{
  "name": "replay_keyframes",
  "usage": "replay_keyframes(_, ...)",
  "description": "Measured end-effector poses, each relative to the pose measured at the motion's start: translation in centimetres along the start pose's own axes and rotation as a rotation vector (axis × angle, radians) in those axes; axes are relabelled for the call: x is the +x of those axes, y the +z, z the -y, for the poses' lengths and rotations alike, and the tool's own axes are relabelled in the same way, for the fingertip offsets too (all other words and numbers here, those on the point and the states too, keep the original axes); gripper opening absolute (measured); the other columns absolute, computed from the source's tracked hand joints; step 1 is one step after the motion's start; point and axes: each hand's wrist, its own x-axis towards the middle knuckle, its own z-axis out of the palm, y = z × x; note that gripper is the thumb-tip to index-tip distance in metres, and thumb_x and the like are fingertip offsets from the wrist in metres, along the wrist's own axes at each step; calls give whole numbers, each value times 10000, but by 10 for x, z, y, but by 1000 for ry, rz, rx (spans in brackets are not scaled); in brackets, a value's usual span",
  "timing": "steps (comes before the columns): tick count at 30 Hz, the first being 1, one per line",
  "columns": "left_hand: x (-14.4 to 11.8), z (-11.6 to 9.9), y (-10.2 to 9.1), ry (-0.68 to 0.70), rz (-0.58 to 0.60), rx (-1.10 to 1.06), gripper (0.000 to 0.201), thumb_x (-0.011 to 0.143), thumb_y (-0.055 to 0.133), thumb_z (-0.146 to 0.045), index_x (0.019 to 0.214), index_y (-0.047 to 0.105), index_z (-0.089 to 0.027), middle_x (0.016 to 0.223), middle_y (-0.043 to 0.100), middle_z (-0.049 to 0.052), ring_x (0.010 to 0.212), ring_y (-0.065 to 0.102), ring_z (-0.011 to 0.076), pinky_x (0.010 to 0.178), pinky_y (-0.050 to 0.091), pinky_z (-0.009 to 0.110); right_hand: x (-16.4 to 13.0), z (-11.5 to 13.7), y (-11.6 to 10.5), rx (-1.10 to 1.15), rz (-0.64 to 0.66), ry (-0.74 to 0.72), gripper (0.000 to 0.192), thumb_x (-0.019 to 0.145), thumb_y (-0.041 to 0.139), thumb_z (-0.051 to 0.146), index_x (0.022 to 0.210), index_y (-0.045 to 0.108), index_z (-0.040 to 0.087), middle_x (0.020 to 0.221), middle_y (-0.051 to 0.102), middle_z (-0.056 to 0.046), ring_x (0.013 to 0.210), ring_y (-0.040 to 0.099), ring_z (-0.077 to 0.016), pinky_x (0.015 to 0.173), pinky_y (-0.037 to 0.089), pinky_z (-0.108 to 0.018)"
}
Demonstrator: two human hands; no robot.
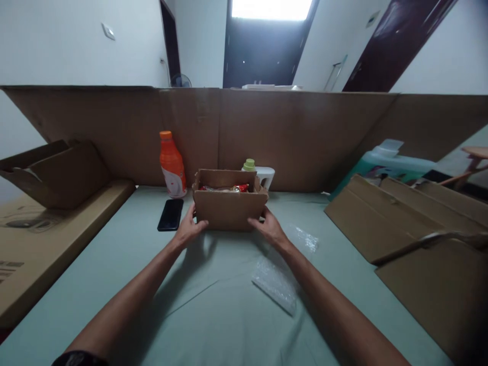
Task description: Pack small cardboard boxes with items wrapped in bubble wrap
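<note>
Open green tabletop lies before the small cardboard box, with a phone and orange bottle crowding its left, bubble wrap its right.

2 hands, 1 small box, 1 orange bottle, 1 phone, perhaps 2 bubble-wrap pieces

The small box was plain brown, with red packets inside. The bottle was orange with a white label, the phone black. The counter wore pale green cloth; the bubble wrap was clear, the jar lid light green.
</note>
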Motion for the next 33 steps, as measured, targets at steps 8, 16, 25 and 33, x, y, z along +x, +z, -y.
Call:
replay_keyframes(8, -75, 18, 9, 43, -16, -29, 729, 747, 632, -275, 1444, 420, -246, 1352, 568, 100, 1289, 525, 285, 1089, 457, 448, -74, -11, 2, -58, -108, -1, 342, 813, 639, 491, 1048, 625, 242, 977, 721, -87, 968, 666, -307, 804, 559, -427)
replay_keyframes(16, -66, 17, 9, 57, -61, -23, 660, 742, 618, -273, 1386, 475, -248, 1334, 587, 91, 1215, 580, 274, 1028, 514, 433, -69, -3, 9, -76, -170, -13, 297, 837, 597, 524, 986, 612, 267, 849, 708, -52, 755, 649, -258, 615, 543, -369)
replay_keyframes(25, -48, 9, 0, -17, -28, -5, 642, 709, 637, -309, 1322, 481, -195, 1285, 593, 116, 1197, 582, 287, 921, 563, 395, -52, -3, 9, -37, -72, 29, 260, 803, 625, 420, 982, 617, 231, 838, 707, -49, 734, 654, -238, 640, 550, -359)
replay_keyframes(33, -34, 8, -14, -87, 7, 55, 1055, 690, 721, -362, 1575, 162, -228, 1608, 296, 181, 1435, 362, 382, 1051, 464, 532, -42, -3, -32, 13, 28, 41, 582, 782, 643, 366, 1321, 557, 164, 1383, 601, -160, 1206, 612, -286, 912, 554, -397)
